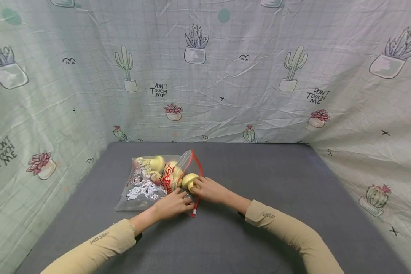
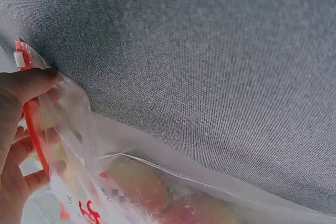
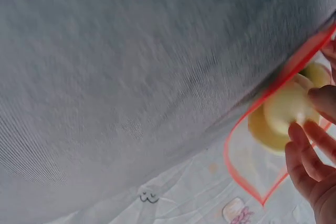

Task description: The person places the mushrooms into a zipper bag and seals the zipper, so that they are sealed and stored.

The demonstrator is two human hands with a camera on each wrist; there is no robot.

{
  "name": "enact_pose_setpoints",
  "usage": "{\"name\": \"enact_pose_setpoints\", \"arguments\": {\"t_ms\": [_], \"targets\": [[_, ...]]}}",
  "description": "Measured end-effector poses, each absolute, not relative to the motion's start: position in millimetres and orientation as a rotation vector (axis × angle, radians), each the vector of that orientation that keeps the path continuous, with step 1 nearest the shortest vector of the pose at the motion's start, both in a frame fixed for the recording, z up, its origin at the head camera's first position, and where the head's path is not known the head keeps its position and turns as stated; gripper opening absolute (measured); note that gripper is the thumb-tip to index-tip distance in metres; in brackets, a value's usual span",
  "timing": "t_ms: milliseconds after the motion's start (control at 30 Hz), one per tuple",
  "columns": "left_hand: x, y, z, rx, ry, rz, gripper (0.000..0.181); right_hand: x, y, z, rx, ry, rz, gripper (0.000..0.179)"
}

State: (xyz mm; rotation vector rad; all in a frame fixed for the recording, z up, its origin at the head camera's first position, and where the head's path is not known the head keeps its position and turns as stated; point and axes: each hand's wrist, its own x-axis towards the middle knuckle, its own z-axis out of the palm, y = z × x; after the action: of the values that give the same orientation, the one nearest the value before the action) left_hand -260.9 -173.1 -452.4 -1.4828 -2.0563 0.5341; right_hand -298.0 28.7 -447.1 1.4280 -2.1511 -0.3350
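Observation:
A clear plastic zip bag (image 1: 125,203) with a red-edged mouth lies on the grey surface, mouth facing right. Several yellow rounded pieces (image 1: 156,163) show through its printed film. My left hand (image 1: 174,204) pinches the mouth's near edge beside the white slider (image 2: 19,59), thumb on one side and fingers on the other. At the open mouth, my right hand (image 1: 208,189) holds a yellow rounded piece (image 3: 283,106) between thumb and fingers. It has a paler round part, and its exact kind cannot be told. The red rim (image 3: 231,156) loops around it in the right wrist view.
Grey cloth (image 1: 260,182) covers the work surface. Pale curtains (image 1: 219,76) printed with potted cacti close it in at the back and both sides. Silvery crinkled wrapping (image 1: 148,189) shows inside the bag's near part.

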Motion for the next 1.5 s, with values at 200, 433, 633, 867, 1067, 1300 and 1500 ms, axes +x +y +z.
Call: {"name": "enact_pose_setpoints", "arguments": {"t_ms": [200,433,633,867,1067,1300,1500], "targets": [[-260.9,-173.7,-453.3,-1.477,-2.059,0.534,0.022,-293.4,29.5,-449.8,1.413,-2.188,-0.379,0.024],[-261.7,-173.3,-452.9,-1.486,-2.063,0.561,0.026,-295.5,26.8,-451.9,1.399,-2.286,-0.318,0.027],[-262.3,-170.3,-451.9,-1.505,-2.087,0.571,0.027,-302.1,22.6,-452.3,1.361,-2.376,-0.252,0.033],[-262.1,-168.3,-452.4,-1.510,-2.062,0.577,0.026,-310.4,21.4,-453.1,1.394,-2.349,-0.193,0.033],[-260.1,-168.6,-451.6,-1.518,-2.078,0.589,0.027,-311.8,19.4,-452.5,1.417,-2.379,-0.149,0.039],[-260.9,-167.9,-453.7,-1.510,-2.091,0.578,0.029,-312.6,18.0,-454.4,1.345,-2.452,-0.162,0.043],[-260.9,-168.3,-451.4,-1.496,-2.120,0.571,0.036,-311.1,16.4,-457.5,1.170,-2.381,-0.352,0.041]]}}
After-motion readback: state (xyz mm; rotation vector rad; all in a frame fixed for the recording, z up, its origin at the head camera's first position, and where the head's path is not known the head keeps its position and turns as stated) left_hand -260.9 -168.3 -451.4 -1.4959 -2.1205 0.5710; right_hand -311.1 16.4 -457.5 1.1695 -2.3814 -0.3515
